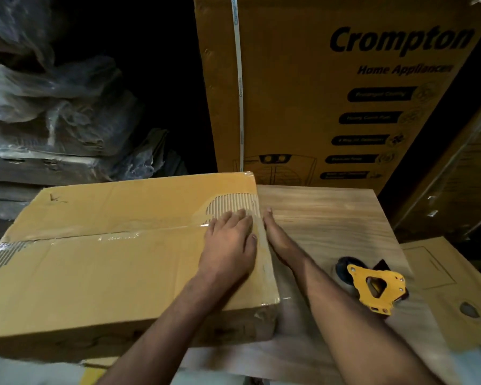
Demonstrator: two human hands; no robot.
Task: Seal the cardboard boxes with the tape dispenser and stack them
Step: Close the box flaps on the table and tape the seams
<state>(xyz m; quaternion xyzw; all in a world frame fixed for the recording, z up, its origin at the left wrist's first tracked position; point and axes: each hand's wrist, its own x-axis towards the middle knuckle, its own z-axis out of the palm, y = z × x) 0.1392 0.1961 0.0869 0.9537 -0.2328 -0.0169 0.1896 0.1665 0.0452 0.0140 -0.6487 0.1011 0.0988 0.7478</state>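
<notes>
A wide flat cardboard box (100, 262) lies in front of me, its flaps closed and clear tape running along the centre seam. My left hand (229, 240) rests palm down on the box top near its right edge, over the taped seam. My right hand (274, 237) presses flat against the box's right side, fingers pointing away from me, mostly hidden behind the edge. A yellow tape dispenser (372, 284) lies on the wooden surface (331, 218) to the right, apart from both hands.
A tall Crompton carton (317, 93) stands upright behind the wooden surface. Plastic-wrapped bundles (53, 107) are piled at the left. A flat printed cardboard piece (461, 295) lies at the right. More boxes lean at the far right.
</notes>
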